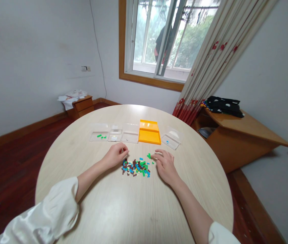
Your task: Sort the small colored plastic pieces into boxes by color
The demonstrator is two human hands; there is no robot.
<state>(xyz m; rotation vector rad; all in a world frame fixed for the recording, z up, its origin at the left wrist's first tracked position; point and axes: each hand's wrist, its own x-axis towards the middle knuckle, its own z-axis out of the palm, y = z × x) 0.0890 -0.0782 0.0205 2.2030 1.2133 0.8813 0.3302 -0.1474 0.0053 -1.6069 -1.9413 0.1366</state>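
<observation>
Right grip (167, 166) loosely spread, green piece (149, 156) at fingertips; left grip (115, 154) curled, contents unclear.

Between the left hand (115, 155) and right hand (166, 165), the toy-brick pile (134, 167) blocks a low crossing — bare tabletop (123, 210) lies open between the forearms. Beyond both hands, clear plastic boxes (130, 128) flank a yellow-orange box (150, 137) — low obstacles.

bricks (135, 167) on table (118, 206), boxes (149, 137) behind, window (145, 37) beyond
</observation>
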